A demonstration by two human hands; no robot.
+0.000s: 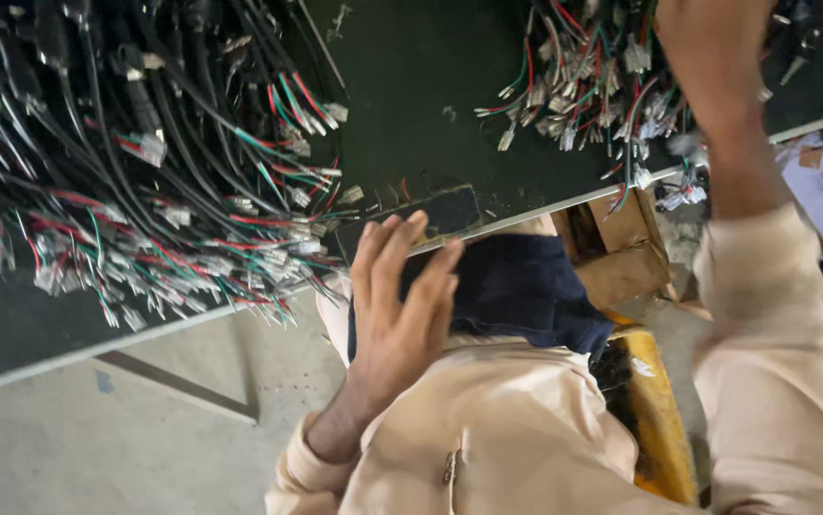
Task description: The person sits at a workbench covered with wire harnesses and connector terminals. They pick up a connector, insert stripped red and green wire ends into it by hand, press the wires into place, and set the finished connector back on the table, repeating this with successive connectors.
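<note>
At table edge | left hand [402, 305] open, empty | right hand [712, 57] among loose wires [583, 86], grip unclear

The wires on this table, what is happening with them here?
A person in a cream long-sleeved garment works at a dark green table seen from above. The right hand reaches into a small heap of short red, green and white connector wires near the table edge. The left hand is open, fingers spread, at the near edge of the table and holds nothing. A large bundle of black cables with coloured wire ends lies on the table further along.
</note>
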